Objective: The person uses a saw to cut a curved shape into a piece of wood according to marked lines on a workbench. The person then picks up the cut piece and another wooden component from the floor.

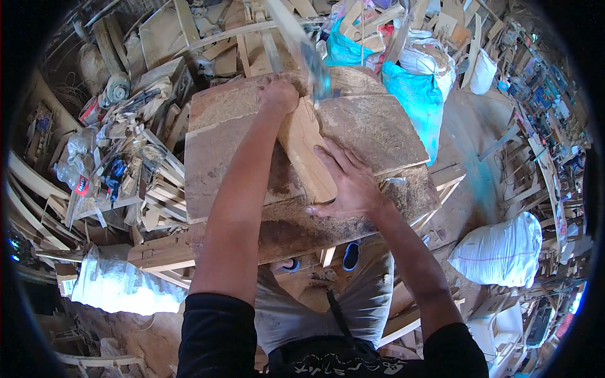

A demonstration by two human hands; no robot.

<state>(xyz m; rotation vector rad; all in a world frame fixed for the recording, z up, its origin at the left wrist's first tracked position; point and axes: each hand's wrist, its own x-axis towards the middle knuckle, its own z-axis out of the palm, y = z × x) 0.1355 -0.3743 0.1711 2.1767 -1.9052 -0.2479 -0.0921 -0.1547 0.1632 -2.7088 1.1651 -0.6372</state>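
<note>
A curved, pale wooden piece lies on a dusty wooden work table, its near end rounded. My left hand is closed at the piece's far left edge, its fingertips partly hidden. Spread over the near right part of the piece are the fingers of my right hand, lying flat, with the thumb by the rounded end. Just past the far end of the wood, a machine part with a blue-green patch comes down to the table; a thin upright line, seemingly a saw blade, shows there.
Sawdust covers the table's near strip. Wood offcuts and a blue power tool are heaped at the left. Blue bags stand at the far right, and a full white sack sits on the floor at the right.
</note>
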